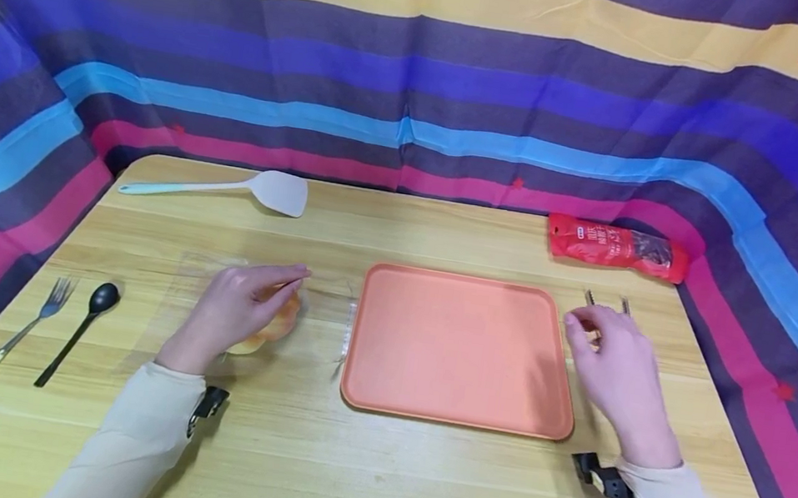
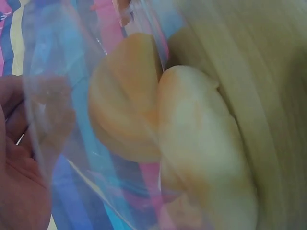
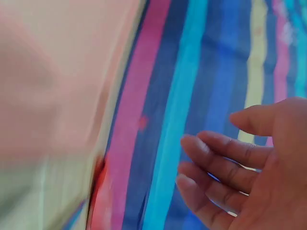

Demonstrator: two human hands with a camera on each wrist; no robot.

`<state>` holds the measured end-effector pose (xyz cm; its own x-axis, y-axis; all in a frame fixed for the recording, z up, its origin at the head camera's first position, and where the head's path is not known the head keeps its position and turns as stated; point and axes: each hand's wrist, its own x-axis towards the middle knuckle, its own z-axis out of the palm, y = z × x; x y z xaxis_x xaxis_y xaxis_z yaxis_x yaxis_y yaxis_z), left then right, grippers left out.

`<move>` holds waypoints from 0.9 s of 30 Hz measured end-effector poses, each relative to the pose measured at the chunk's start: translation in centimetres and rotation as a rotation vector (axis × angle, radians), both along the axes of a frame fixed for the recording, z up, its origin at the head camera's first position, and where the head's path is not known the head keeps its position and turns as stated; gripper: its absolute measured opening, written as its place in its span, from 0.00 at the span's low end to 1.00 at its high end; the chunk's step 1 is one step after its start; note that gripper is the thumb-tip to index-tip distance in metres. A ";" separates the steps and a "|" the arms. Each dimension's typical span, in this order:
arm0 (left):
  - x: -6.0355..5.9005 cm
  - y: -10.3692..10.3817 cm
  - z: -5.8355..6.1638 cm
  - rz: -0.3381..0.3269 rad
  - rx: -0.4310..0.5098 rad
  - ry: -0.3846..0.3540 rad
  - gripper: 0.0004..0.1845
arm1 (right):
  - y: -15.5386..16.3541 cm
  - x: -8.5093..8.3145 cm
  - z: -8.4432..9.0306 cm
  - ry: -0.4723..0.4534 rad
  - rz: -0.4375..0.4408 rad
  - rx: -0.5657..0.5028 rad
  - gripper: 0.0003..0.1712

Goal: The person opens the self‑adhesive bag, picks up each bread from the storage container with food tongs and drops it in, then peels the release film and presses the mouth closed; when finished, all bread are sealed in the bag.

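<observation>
A clear plastic bag (image 1: 171, 312) with bread rolls (image 2: 201, 143) inside lies left of the pink tray (image 1: 461, 350). My left hand (image 1: 236, 303) is over the bag, thumb and fingertips brought together on its clear film. In the left wrist view the film overlaps the fingers of that hand (image 2: 29, 143), and two pale golden rolls show through it. My right hand (image 1: 615, 357) hovers at the tray's right edge with fingers loosely bent and nothing in them. Beneath it lies a mostly hidden object with two thin dark ends (image 1: 625, 305) poking out.
At the back left lies a spatula (image 1: 278, 193) with a pale blue handle. A fork (image 1: 16, 337) and a black spoon (image 1: 87, 317) lie at the left. A red packet (image 1: 611, 245) rests at the back right. Striped cloth (image 1: 422, 75) hangs around the table.
</observation>
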<state>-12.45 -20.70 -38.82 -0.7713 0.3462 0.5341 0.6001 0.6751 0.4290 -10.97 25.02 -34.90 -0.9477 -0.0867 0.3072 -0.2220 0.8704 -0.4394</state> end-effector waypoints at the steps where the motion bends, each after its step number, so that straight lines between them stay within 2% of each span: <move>1: 0.0 0.0 0.0 0.000 0.001 0.000 0.14 | -0.9 0.0 0.1 0.000 0.028 -0.014 0.13; 5: 0.0 0.0 0.1 0.001 0.000 0.003 0.14 | -3.9 0.1 0.1 -0.036 0.139 -0.043 0.11; 10: 0.0 0.0 0.1 0.006 -0.001 0.006 0.14 | -7.5 0.0 -0.8 -0.114 0.293 -0.069 0.10; 17: 0.0 0.0 0.2 0.013 0.001 0.024 0.14 | -12.7 0.4 -2.1 -0.176 0.490 -0.156 0.06; 23: 0.0 0.0 0.2 0.012 0.000 0.029 0.14 | -16.4 1.7 -3.5 -0.283 0.602 -0.170 0.10; 27: 0.0 0.0 0.2 0.007 0.000 0.034 0.14 | -18.2 2.6 -4.2 -0.404 0.638 -0.230 0.16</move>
